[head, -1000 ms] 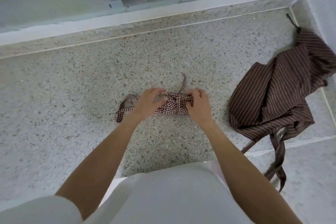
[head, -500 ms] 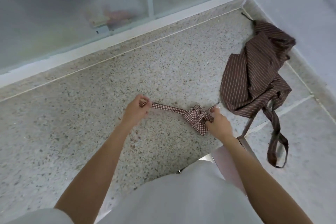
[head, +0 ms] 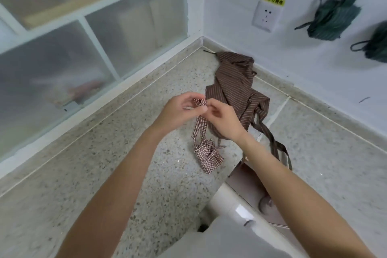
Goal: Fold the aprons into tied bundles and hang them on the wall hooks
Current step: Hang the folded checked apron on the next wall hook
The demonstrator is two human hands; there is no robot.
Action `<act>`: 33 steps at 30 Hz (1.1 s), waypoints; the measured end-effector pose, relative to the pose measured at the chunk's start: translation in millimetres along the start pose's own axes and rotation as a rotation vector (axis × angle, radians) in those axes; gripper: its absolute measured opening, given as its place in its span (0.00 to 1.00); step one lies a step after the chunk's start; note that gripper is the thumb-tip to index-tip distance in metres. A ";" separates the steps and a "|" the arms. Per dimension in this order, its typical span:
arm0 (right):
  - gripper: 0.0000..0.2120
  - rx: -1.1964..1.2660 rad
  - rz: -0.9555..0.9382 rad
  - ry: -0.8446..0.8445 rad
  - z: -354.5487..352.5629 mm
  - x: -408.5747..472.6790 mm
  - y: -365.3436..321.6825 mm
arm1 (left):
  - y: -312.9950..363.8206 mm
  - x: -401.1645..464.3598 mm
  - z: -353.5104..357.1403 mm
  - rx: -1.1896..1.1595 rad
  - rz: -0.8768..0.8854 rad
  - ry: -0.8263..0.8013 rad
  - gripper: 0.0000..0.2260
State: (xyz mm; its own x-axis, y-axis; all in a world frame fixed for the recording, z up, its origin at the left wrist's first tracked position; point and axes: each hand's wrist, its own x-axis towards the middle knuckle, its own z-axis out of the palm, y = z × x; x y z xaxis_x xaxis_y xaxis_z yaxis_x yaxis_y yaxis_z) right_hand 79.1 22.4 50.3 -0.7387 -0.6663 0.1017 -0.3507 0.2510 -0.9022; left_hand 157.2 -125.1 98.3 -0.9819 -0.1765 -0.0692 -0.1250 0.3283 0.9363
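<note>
A small red-and-white checked apron bundle (head: pixel 208 156) hangs in the air over the counter by its checked strap (head: pixel 199 125). My left hand (head: pixel 180 109) and my right hand (head: pixel 222 119) meet at the top of that strap, and both pinch its loop end. A brown striped apron (head: pixel 236 90) lies loose and crumpled on the speckled counter (head: pixel 125 142), just behind my hands, its straps trailing over the front edge. Two dark green tied bundles hang on the white wall at the right, the upper green bundle (head: pixel 333 21) and the lower green bundle (head: pixel 377 46).
Frosted glass panels in white frames (head: pixel 100 48) run along the counter's left side. A white wall socket (head: pixel 267 15) with a yellow label sits above the corner. A white appliance edge (head: pixel 247 205) and my white clothing lie below the counter's front edge.
The checked bundle left the counter and now dangles by its strap. Both hands rose and came together at the strap's top. My view swung right and up, revealing the wall and green bundles.
</note>
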 end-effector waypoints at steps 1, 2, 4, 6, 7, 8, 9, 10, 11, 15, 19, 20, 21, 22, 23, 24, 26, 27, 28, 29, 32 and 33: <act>0.06 -0.003 0.011 0.057 -14.2 -1.1 -1.9 | 7.4 5.6 3.8 0.026 0.014 -0.030 0.15; 0.10 -0.014 0.003 0.094 -31.5 -3.5 -4.4 | 17.1 12.9 9.3 0.067 0.035 -0.047 0.16; 0.15 -0.068 -0.007 0.153 -65.9 -11.0 -12.9 | 39.5 28.4 24.5 0.213 0.112 -0.017 0.12; 0.13 -0.094 -0.014 0.197 -99.6 -18.9 -17.1 | 65.6 44.6 44.5 0.333 0.213 0.051 0.04; 0.11 -0.090 -0.002 0.220 -112.4 -23.2 -18.8 | 78.7 50.0 52.3 0.353 0.251 0.058 0.03; 0.09 -0.070 -0.007 0.269 -127.6 -30.7 -19.8 | 92.0 55.5 63.8 0.349 0.291 0.052 0.05; 0.07 -0.078 -0.027 0.316 -158.2 -39.2 -23.3 | 115.7 66.3 83.3 0.324 0.333 0.027 0.07; 0.05 -0.063 -0.035 0.313 -163.9 -42.0 -25.2 | 118.0 71.1 84.7 0.279 0.319 -0.001 0.10; 0.04 -0.026 -0.026 0.303 -176.1 -44.5 -30.7 | 127.5 77.4 88.4 0.237 0.303 -0.036 0.10; 0.05 0.156 -0.001 0.256 -257.6 -68.0 -43.5 | 183.3 101.9 132.1 0.041 0.287 -0.245 0.08; 0.04 -0.053 -0.071 0.396 -331.7 -80.6 -42.3 | 234.8 125.0 177.9 0.013 0.383 -0.300 0.03; 0.05 -0.178 -0.085 0.467 -346.0 -82.5 -39.9 | 243.1 130.9 188.1 0.065 0.424 -0.266 0.03; 0.06 -0.336 -0.096 0.538 -360.4 -84.8 -38.8 | 250.9 136.7 198.0 0.132 0.461 -0.240 0.04; 0.06 -0.515 -0.106 0.594 -377.2 -88.8 -38.6 | 260.9 143.1 210.7 0.198 0.486 -0.242 0.07; 0.06 -0.666 -0.114 0.619 -390.4 -91.3 -39.6 | 268.8 148.6 219.5 0.271 0.501 -0.266 0.10; 0.06 -0.771 -0.122 0.616 -403.1 -94.1 -40.8 | 276.8 153.9 228.0 0.363 0.522 -0.298 0.13; 0.08 -0.882 -0.089 0.552 -430.6 -102.7 -40.7 | 294.1 164.2 248.2 0.519 0.584 -0.367 0.12; 0.08 -0.896 -0.053 0.515 -442.7 -106.2 -40.4 | 301.1 167.8 255.4 0.525 0.596 -0.402 0.09; 0.08 -0.870 0.000 0.484 -456.8 -111.5 -39.6 | 307.9 173.0 265.0 0.496 0.591 -0.439 0.05; 0.08 -0.785 0.041 0.445 -468.0 -116.7 -40.0 | 313.7 175.8 271.8 0.456 0.577 -0.478 0.01; 0.10 -0.333 0.078 0.309 -491.9 -134.1 -42.9 | 328.4 184.7 293.2 0.266 0.505 -0.658 0.09; 0.10 -0.216 0.069 0.283 -496.7 -137.8 -42.5 | 332.1 187.8 300.2 0.182 0.489 -0.696 0.09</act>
State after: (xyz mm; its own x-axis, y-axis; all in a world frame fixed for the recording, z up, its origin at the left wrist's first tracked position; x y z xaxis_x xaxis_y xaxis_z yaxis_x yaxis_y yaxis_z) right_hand -90.2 452.3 282.7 -0.8842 -0.4296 0.1832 -0.3859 0.4513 -0.8046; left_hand -111.4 229.3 292.9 -0.7877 0.6114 0.0757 0.3712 0.3731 0.8503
